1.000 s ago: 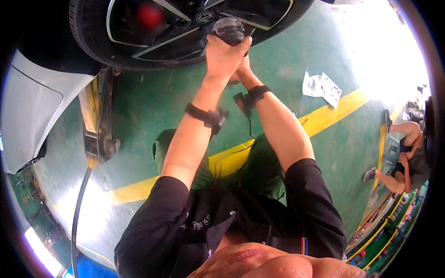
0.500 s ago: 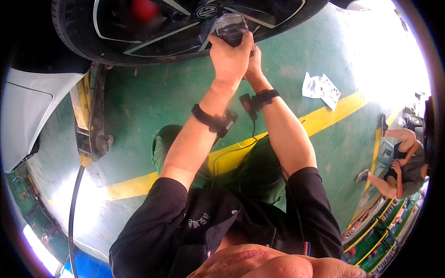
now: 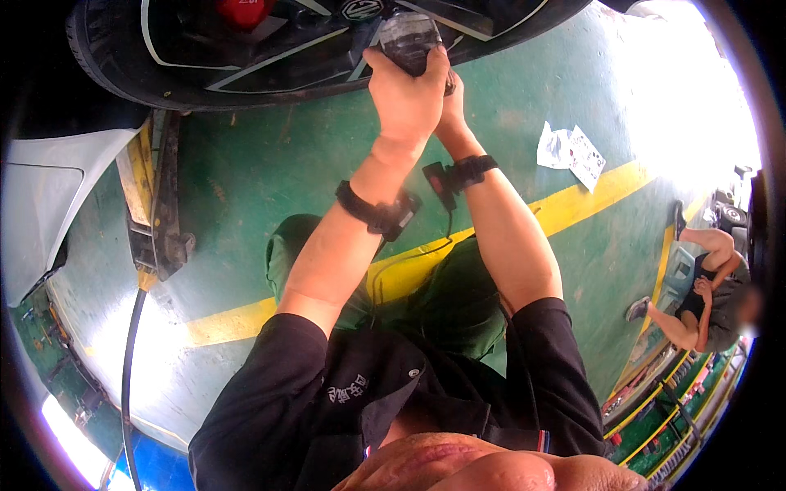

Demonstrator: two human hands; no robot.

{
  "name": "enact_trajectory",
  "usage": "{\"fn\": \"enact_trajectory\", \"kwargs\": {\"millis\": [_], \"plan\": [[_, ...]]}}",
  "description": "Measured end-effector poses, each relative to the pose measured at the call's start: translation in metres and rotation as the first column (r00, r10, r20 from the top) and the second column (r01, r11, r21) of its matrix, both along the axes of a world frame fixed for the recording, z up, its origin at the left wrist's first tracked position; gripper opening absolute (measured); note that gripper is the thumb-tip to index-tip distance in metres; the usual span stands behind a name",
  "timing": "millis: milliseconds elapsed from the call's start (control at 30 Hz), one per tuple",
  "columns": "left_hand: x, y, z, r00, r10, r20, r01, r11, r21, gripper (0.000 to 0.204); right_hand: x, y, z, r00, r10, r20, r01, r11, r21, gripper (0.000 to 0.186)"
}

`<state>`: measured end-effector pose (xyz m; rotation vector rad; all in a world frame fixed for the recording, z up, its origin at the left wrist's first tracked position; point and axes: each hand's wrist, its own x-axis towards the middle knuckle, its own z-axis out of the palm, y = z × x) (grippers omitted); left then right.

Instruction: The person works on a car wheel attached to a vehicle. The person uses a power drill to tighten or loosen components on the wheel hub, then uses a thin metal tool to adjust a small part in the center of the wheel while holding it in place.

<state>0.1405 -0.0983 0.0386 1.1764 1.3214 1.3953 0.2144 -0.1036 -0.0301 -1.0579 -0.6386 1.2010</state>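
A dark, scuffed impact wrench [image 3: 409,41] with a boxy body is held up at the centre of a black-and-silver car wheel [image 3: 278,65]. My left hand [image 3: 407,94] is wrapped round the near side of the wrench, thumb and fingers on either side. Just behind and to the right, my right hand [image 3: 453,106] is closed round its lower part, the fingers mostly hidden by the left hand. What the front of the tool touches cannot be seen. Through the spokes a red brake caliper [image 3: 246,12] shows.
At the left a yellow-and-black lift arm [image 3: 155,196] stands under the white car body [image 3: 57,196], with a black hose [image 3: 129,368] trailing from it. White papers [image 3: 573,155] lie on the green floor. Another person [image 3: 708,286] sits at the far right, near racks [image 3: 671,409].
The wheel and lift arm sit slightly farther left and higher in the picture, and the caliper looks sharper. Both hands stay on the impact wrench at the hub.
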Motion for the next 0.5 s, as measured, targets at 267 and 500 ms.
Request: {"fn": "enact_trajectory", "kwargs": {"millis": [267,500], "plan": [[0.001,-0.003,0.004,1.0,0.003,-0.031,-0.003,1.0,-0.009,0.058,0.005,0.005,-0.025,0.993,0.005,0.116,-0.014,0.997,0.076,0.053],[0.002,0.0,-0.009,1.0,-0.021,0.015,0.02,1.0,0.012,0.058,0.007,0.0,-0.008,0.973,0.004,0.232,-0.007,1.0,0.012,0.049]]}}
